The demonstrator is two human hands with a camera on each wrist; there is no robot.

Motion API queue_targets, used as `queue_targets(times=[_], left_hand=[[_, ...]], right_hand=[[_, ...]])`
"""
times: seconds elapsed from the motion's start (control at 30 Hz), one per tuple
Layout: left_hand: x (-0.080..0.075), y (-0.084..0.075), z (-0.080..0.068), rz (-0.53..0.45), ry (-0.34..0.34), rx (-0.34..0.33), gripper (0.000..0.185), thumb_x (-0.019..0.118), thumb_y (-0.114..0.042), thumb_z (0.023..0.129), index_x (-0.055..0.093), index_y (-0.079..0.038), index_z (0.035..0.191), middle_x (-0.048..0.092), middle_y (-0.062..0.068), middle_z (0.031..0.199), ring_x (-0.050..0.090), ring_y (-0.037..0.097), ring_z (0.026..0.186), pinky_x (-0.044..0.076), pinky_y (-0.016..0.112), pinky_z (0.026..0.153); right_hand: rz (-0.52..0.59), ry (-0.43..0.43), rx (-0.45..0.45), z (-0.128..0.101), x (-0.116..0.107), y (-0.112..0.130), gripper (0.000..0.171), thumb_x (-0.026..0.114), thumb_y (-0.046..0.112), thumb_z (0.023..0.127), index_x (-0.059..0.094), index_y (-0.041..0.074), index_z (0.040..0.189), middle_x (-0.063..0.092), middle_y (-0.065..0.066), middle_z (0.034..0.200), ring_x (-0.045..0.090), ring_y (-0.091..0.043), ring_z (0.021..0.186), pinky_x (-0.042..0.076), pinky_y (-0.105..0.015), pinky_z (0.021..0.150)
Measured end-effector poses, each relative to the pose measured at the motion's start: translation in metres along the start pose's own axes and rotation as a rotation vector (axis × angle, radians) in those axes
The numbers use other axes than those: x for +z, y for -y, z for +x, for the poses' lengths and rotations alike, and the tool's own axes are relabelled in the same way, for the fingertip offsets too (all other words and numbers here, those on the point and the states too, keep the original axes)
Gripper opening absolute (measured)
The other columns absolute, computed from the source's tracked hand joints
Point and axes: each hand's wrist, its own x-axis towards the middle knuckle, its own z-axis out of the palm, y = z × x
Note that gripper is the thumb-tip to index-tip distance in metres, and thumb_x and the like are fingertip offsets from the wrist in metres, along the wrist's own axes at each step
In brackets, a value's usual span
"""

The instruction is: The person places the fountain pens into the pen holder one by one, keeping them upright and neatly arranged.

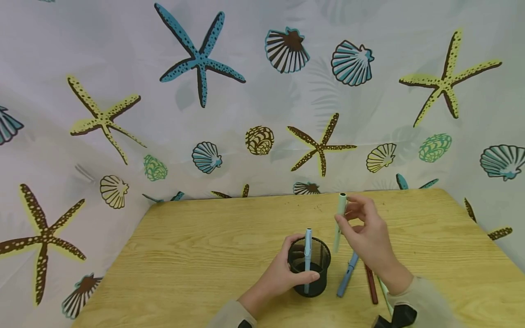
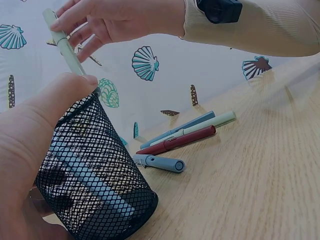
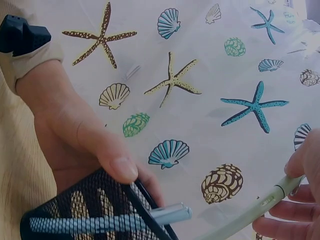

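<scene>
A black mesh pen cup (image 1: 309,269) (image 2: 95,175) (image 3: 85,212) stands on the wooden table (image 1: 197,255), and my left hand (image 1: 283,273) (image 3: 75,135) grips it round the side, thumb on the rim. A light blue pen (image 1: 307,259) (image 3: 105,222) stands inside it. My right hand (image 1: 367,237) (image 2: 115,20) pinches a pale green pen (image 1: 339,221) (image 2: 64,45) (image 3: 250,212), held nearly upright just above and to the right of the cup's mouth.
Loose pens lie on the table right of the cup: a blue one (image 1: 347,274) (image 2: 177,129), a dark red one (image 1: 371,284) (image 2: 177,140), a pale green one (image 2: 210,122), and a short grey-blue one (image 2: 160,162). A sea-print curtain (image 1: 262,100) backs the table.
</scene>
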Motion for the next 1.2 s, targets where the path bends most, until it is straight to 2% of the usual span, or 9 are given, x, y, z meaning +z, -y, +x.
queue_targets(times=[0.17, 0.27, 0.47, 0.7, 0.83, 1.0, 1.2], left_hand=[[0.0, -0.001, 0.001, -0.023, 0.003, -0.001, 0.074, 0.075, -0.031, 0.079, 0.028, -0.037, 0.136, 0.048, 0.004, 0.126, 0.05, 0.019, 0.111, 0.041, 0.045, 0.091], [0.001, -0.002, 0.002, -0.033, 0.01, 0.01, 0.075, 0.075, -0.031, 0.079, 0.028, -0.034, 0.136, 0.048, 0.008, 0.128, 0.05, 0.02, 0.112, 0.041, 0.045, 0.091], [0.003, -0.004, 0.002, -0.057, 0.019, 0.015, 0.076, 0.076, -0.029, 0.078, 0.027, -0.031, 0.137, 0.047, 0.013, 0.129, 0.05, 0.023, 0.113, 0.04, 0.048, 0.092], [0.001, -0.023, -0.006, -0.076, 0.027, 0.002, 0.076, 0.076, -0.029, 0.078, 0.028, -0.024, 0.138, 0.046, 0.017, 0.128, 0.049, 0.027, 0.113, 0.039, 0.05, 0.092], [0.002, -0.015, -0.003, -0.058, 0.021, 0.004, 0.076, 0.076, -0.029, 0.079, 0.028, -0.028, 0.137, 0.046, 0.015, 0.129, 0.049, 0.023, 0.113, 0.04, 0.049, 0.092], [0.002, -0.003, -0.001, -0.035, 0.009, 0.005, 0.077, 0.076, -0.026, 0.079, 0.026, -0.034, 0.137, 0.047, 0.008, 0.127, 0.05, 0.021, 0.112, 0.041, 0.047, 0.09], [0.0, -0.002, -0.002, -0.004, -0.007, -0.021, 0.076, 0.075, -0.031, 0.078, 0.027, -0.035, 0.137, 0.047, 0.003, 0.125, 0.05, 0.02, 0.11, 0.042, 0.045, 0.09]], right_hand=[[0.032, 0.021, 0.006, 0.005, 0.004, 0.028, 0.044, 0.067, -0.012, 0.078, 0.045, -0.008, 0.117, 0.056, -0.016, 0.09, 0.06, -0.018, 0.076, 0.05, -0.022, 0.055], [0.047, 0.034, 0.013, 0.004, 0.007, 0.032, 0.044, 0.066, -0.012, 0.079, 0.045, -0.009, 0.117, 0.055, -0.017, 0.089, 0.06, -0.02, 0.075, 0.05, -0.026, 0.054], [0.048, 0.026, 0.006, -0.005, 0.018, 0.004, 0.046, 0.069, -0.006, 0.08, 0.046, 0.0, 0.119, 0.057, -0.009, 0.091, 0.06, -0.017, 0.075, 0.051, -0.028, 0.054], [0.08, 0.037, -0.012, -0.014, 0.023, -0.015, 0.045, 0.069, -0.002, 0.08, 0.047, 0.002, 0.119, 0.057, -0.004, 0.089, 0.06, -0.013, 0.073, 0.051, -0.027, 0.053], [0.035, 0.057, -0.027, -0.02, 0.025, -0.022, 0.045, 0.071, -0.003, 0.079, 0.047, 0.001, 0.116, 0.058, -0.004, 0.087, 0.06, -0.013, 0.071, 0.051, -0.028, 0.054], [-0.003, 0.111, 0.001, -0.029, 0.026, -0.03, 0.045, 0.071, -0.003, 0.079, 0.046, 0.002, 0.116, 0.059, -0.003, 0.086, 0.058, -0.011, 0.069, 0.051, -0.028, 0.056], [-0.029, 0.171, 0.042, -0.032, 0.026, -0.032, 0.041, 0.069, 0.002, 0.082, 0.048, 0.005, 0.117, 0.058, -0.003, 0.088, 0.057, -0.012, 0.072, 0.051, -0.028, 0.059]])
